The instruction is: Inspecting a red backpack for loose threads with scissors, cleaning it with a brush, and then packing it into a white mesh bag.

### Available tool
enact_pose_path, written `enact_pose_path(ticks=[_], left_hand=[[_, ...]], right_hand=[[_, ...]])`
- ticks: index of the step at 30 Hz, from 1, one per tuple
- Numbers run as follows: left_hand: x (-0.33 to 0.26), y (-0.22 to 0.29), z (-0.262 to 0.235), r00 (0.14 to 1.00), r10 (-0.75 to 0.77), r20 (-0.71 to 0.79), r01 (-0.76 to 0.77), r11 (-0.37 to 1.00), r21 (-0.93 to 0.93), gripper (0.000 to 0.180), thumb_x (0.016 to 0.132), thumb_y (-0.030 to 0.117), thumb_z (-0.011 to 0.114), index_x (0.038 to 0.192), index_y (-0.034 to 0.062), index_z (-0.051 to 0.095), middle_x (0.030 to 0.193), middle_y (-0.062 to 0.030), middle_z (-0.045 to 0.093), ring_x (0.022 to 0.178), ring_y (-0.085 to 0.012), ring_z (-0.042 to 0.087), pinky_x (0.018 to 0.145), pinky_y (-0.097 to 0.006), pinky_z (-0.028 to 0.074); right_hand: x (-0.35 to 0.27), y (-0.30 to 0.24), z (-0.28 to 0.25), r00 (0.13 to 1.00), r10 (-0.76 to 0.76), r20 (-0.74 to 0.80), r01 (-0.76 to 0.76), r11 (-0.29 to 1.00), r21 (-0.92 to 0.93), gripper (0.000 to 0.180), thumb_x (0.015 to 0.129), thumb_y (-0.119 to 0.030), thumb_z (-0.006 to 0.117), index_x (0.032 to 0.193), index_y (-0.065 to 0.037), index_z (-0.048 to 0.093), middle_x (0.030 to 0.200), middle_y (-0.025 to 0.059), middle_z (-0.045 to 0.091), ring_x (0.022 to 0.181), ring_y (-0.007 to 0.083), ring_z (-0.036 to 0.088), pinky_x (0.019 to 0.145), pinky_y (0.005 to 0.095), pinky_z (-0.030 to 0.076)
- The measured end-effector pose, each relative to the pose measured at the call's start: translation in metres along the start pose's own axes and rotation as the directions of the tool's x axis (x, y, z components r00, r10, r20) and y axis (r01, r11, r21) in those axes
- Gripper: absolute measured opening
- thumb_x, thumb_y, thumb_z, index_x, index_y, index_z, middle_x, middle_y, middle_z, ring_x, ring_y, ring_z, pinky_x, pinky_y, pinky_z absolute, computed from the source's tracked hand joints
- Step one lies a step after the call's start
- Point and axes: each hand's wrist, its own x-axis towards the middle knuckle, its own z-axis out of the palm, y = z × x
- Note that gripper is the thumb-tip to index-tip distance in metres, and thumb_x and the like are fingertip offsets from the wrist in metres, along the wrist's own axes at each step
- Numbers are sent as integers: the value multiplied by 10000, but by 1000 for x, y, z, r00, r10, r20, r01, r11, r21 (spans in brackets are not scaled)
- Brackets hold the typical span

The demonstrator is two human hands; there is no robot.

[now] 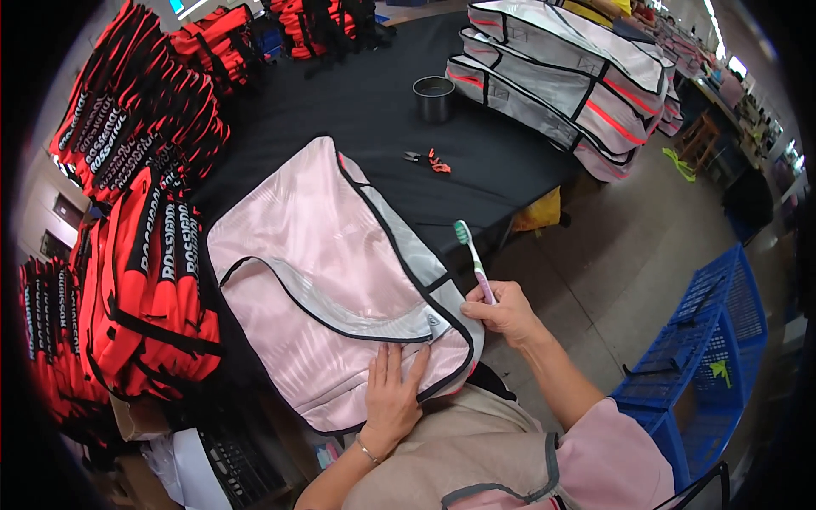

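A pale pink and grey fabric bag with black-bound edges lies inside out across the near side of the black table. My left hand rests flat on its near part, fingers stretched out beside a curved black-edged opening. In my right hand is a toothbrush with a white and purple handle, gripped near its lower end. Its green bristle head points up, apart from the bag. The right hand is just off the bag's right edge.
Black cloth covers the table. On it are a dark metal cup and thread snips with orange wrapping. Grey bags are stacked at the far right. Red and black bags pile up at left. Blue crates stand on the right floor.
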Motion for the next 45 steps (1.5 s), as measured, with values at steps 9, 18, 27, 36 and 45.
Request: enact_pose_path(ticks=[9, 18, 27, 36, 45], left_hand=[[34, -49, -82, 958, -165, -233, 63, 917, -393, 579, 626, -91, 608, 1192, 29, 628, 1060, -222, 667, 955, -356, 666, 806, -385, 532], [29, -133, -182, 360, -486, -796, 69, 865, -496, 235, 785, -18, 670, 1013, 9, 620, 900, -34, 619, 795, -132, 578, 781, -291, 479], [25, -113, -111, 263, -942, -210, -432, 80, -898, 441, 989, 331, 408, 1249, 6, 553, 1220, -101, 599, 1142, -239, 559, 1002, -394, 430], [-41, -82, 33, 517, -776, 362, -250, -541, -803, 239, 893, 212, 563, 1091, 91, 619, 1061, -12, 674, 989, -174, 607, 873, -332, 469], [-55, -65, 41, 544, -784, 297, -321, -522, -790, 153, 918, 104, 515, 1018, 32, 607, 1028, -84, 663, 961, -248, 631, 862, -435, 525]], right_hand=[[176, -68, -13, 799, -596, -80, 436, 666, -605, 185, 831, -223, 668, 858, -48, 720, 772, 82, 677, 677, 193, 615, 625, 325, 467], [275, -62, -23, 815, -580, -13, 133, 208, -969, 268, 898, -231, 608, 1160, -192, 647, 1142, 120, 642, 998, 349, 653, 829, 466, 540], [233, -57, -103, 472, -861, -191, 185, 308, -933, 390, 804, -212, 751, 1148, -58, 650, 1111, 144, 603, 1026, 322, 598, 918, 388, 470], [162, -62, -50, 789, -544, -285, 377, 796, -474, 301, 913, -211, 674, 1109, 15, 646, 841, 21, 636, 605, 21, 473, 545, 185, 368], [172, -52, 30, 828, -553, -87, 448, 747, -491, 455, 844, -291, 745, 1115, 50, 614, 815, 55, 666, 688, 78, 577, 628, 218, 448]])
